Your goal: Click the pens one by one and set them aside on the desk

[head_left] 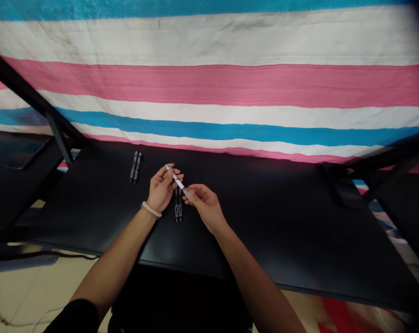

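My left hand [161,187] grips the upper end of a slim white pen [179,183], its fingers pinched round it. The pen slants down to the right, where my right hand [204,203] pinches its grey lower end. Below the pen, two dark pens [178,212] lie side by side on the black table [264,222], their upper ends partly hidden by my hands. Another pair of dark grey pens [136,167] lies on the table to the left of my left hand.
A striped sheet [230,85] hangs behind the table. Black slanted frame bars stand at the left [32,95] and right [392,152]. A flat dark object [341,185] lies near the right bar. A cable [50,253] runs past the table's front left edge.
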Demonstrator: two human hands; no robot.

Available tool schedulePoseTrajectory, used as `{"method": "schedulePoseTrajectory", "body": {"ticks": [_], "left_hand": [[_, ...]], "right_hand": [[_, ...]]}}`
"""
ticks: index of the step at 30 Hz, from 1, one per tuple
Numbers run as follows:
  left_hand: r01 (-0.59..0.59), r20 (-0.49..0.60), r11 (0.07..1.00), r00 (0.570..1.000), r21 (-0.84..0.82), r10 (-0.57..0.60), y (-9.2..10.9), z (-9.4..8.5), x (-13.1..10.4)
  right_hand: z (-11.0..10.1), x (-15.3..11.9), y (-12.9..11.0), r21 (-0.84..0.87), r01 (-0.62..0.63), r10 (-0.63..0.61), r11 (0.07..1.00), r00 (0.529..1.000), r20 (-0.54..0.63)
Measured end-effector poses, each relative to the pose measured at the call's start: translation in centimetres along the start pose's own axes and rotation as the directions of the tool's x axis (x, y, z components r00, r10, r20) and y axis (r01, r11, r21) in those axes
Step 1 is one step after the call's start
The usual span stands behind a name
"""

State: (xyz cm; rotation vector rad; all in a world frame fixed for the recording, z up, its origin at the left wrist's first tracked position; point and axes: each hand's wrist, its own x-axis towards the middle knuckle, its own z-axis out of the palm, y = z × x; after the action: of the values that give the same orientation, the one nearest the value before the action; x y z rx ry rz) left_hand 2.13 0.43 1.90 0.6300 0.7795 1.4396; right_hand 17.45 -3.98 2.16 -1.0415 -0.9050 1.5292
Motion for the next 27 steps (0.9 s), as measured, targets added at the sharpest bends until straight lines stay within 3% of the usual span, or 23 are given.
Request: {"method": "schedulePoseTrajectory", "body": {"ticks": [4, 10, 14, 18, 22, 27], "left_hand": [[-0.052, -0.056, 0.998, 0.997, -0.027, 0.050, -0.02, -0.11, 0.14], [-0.089, -0.059, 0.996, 0.994, -0.006, 0.089, -0.52, -0.15, 0.14], [-0.087, -0.054, 0.996, 0.995, 0.004, 0.087, -0.62, -0.19, 0.09], [-0.086, -0.037, 0.996, 0.996, -0.018, 0.085, -0.51, -0.11, 0.05], [-0.090, -0.057, 0.995, 0.994, -0.033, 0.088, -0.34, -0.08, 0.08], [-0.088, -0.056, 0.996, 0.995, -0.012, 0.087, -0.42, 0.03, -0.05]], "right_hand": [[-0.07, -0.10, -0.13, -0.183, 0.122, -0.131, 0.976, 0.991, -0.040], [-0.15, -0.17, 0.06, -0.219, 0.171, -0.183, 0.961, 0.982, -0.036], [-0.42, -0.09, 0.47, -0.273, 0.105, -0.102, 0.956, 0.994, 0.026], [-0.49, -0.09, 0.65, -0.295, 0.166, -0.178, 0.941, 0.984, -0.015], [-0.38, -0.18, 0.41, -0.312, 0.114, -0.127, 0.943, 0.992, -0.020], [-0.32, -0.31, 0.20, -0.318, 0.149, -0.175, 0.936, 0.983, -0.055]]}}
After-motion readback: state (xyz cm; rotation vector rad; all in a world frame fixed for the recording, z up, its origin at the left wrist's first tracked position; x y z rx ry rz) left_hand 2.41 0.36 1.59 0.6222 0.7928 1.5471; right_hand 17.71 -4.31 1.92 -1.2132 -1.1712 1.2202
